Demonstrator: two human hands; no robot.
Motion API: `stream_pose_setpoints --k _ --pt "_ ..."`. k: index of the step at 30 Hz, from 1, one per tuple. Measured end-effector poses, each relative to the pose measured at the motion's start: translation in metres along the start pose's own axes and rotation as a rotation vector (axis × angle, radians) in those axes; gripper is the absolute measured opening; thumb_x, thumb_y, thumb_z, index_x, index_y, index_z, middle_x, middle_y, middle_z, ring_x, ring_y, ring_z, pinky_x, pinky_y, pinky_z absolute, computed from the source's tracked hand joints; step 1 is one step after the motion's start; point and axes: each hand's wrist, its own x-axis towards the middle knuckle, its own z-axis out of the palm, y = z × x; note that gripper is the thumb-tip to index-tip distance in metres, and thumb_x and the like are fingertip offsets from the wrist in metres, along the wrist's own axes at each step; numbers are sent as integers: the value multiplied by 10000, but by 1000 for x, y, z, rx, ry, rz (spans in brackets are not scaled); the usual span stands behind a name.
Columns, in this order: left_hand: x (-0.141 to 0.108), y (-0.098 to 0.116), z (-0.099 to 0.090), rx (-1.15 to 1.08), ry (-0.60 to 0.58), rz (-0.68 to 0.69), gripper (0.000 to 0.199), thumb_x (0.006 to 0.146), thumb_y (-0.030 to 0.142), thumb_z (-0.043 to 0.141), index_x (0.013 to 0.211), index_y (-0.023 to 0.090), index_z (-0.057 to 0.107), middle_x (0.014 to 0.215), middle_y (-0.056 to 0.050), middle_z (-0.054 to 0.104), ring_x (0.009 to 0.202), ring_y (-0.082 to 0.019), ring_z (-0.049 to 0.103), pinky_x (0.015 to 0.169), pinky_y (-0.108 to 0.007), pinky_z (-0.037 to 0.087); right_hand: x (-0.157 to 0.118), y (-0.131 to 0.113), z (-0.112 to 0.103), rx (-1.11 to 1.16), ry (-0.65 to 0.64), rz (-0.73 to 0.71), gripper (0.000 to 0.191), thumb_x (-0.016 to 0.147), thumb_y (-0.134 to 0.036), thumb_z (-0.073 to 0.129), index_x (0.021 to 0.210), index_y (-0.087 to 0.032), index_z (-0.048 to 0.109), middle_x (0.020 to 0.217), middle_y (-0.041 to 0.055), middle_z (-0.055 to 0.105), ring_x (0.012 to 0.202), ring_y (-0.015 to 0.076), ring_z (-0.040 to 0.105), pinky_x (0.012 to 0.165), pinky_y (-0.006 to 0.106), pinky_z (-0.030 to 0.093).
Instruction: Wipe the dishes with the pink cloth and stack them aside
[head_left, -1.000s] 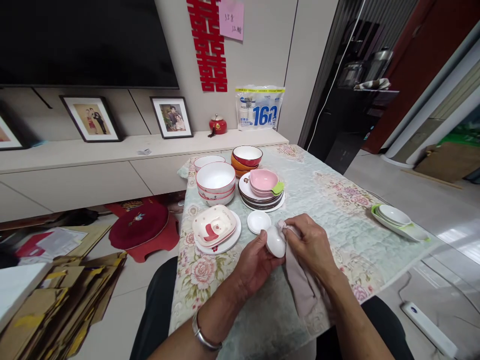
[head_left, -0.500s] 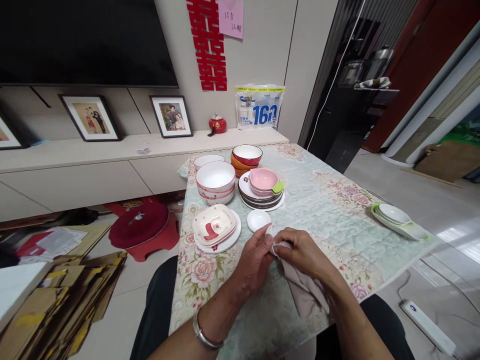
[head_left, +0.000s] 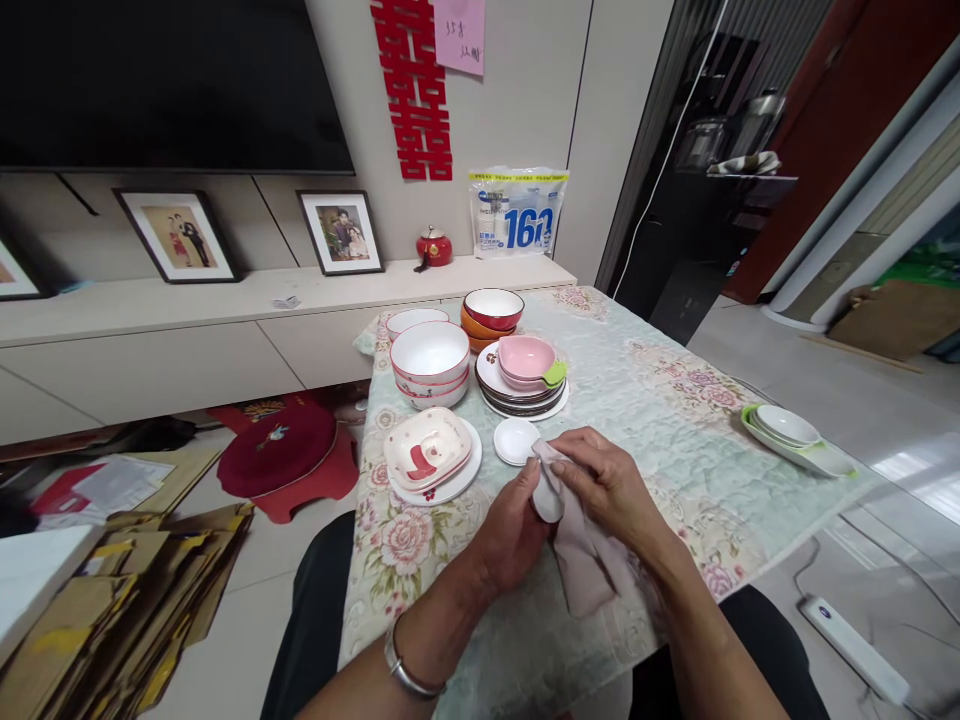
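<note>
My left hand (head_left: 517,525) is closed on the edge of a small white dish (head_left: 548,500), which is tilted on its side above the near part of the table. A pale pink cloth (head_left: 585,570) is pinched in my right hand (head_left: 604,480) and pressed against the dish's upper rim, its loose end hanging below. Just beyond my fingers lies another small white dish (head_left: 515,440) on the tablecloth. To the left, cream bear-patterned dishes (head_left: 427,447) rest on a white plate (head_left: 466,478). A pink bowl (head_left: 527,358) with a green handle tops a stack of plates (head_left: 523,405).
White red-rimmed bowls (head_left: 430,360) and red and orange bowls (head_left: 493,312) are stacked at the table's far side. Small white dishes in a green-edged tray (head_left: 817,460) sit near the right edge. A red stool (head_left: 289,465) and flattened cardboard (head_left: 127,600) are on the left floor.
The small dish in my left hand has turned so its face shows more. My right hand has moved the cloth up over its rim, and the cloth's hanging end has shifted left.
</note>
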Motion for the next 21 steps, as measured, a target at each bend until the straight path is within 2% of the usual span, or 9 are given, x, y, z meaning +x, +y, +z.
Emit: stream_pose_setpoints --k 3,5,9,11,15,18,21 --pt "-1 -1 -1 143 -19 51 403 759 242 734 1147 171 653 932 -54 704 809 -182 624 728 -276 453 -1 1 -1 -54 -26 -14 231 944 -258 549 1106 -252 715 1006 71 687 972 216 635 847 355 519" --pt "0 -2 -5 266 29 87 368 691 135 729 1053 163 671 802 -15 679 684 -147 576 631 -246 411 -2 2 -3 -105 -32 -3 228 946 -241 547 1104 -254 711 992 72 684 958 218 628 842 366 517" --pt "2 -3 -12 465 152 158 86 741 194 664 817 158 643 550 38 553 494 -113 444 503 -242 317 -3 -4 -4 -188 -18 -38 236 954 -209 529 1115 -233 700 985 86 662 968 227 605 843 381 511" --pt "3 -2 -13 529 177 163 132 775 283 661 734 167 611 503 41 527 452 -111 418 481 -248 299 -3 -12 -3 -197 -15 -109 243 956 -199 522 1129 -225 691 1022 94 650 993 231 589 856 384 504" --pt "3 -2 -14 655 207 134 272 797 372 658 620 185 571 447 33 506 417 -120 412 464 -259 277 -3 -29 -2 -237 -109 -220 298 945 -146 505 1155 -263 682 1087 90 649 972 240 561 825 391 499" --pt "2 -3 -14 759 245 179 255 823 337 622 613 197 586 443 29 502 456 -145 447 492 -266 307 -2 -31 -5 -251 -167 -193 311 942 -140 508 1159 -272 688 1068 89 659 953 246 557 811 399 500" --pt "0 -3 -14 807 275 255 152 817 266 610 681 208 645 494 16 539 598 -187 522 579 -274 372 -2 -22 -11 -150 -215 -134 294 964 -195 518 1182 -290 690 1069 75 664 987 235 573 846 388 501"
